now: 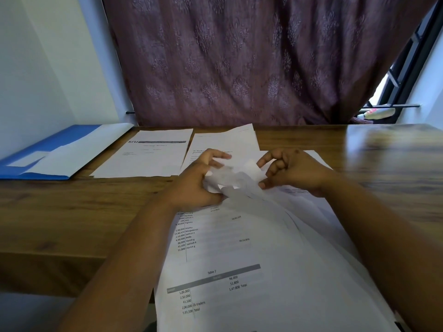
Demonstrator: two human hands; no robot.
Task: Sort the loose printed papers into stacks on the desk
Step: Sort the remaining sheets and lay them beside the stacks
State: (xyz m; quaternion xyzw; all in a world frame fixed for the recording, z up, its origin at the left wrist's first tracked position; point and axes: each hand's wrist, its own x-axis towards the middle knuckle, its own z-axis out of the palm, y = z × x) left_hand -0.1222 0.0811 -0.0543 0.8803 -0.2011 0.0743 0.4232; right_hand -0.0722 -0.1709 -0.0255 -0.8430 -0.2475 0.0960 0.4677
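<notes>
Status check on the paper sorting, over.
Left hand and right hand both gripping loose sheets. Two stacks laid out behind. Nothing in the way.

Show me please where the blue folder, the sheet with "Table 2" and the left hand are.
blue folder [21, 170]: head view, on its blue cover near the front corner.
sheet with "Table 2" [223, 255]: head view, on the white middle of the page.
left hand [195, 185]: head view, on the back of the hand.
</notes>
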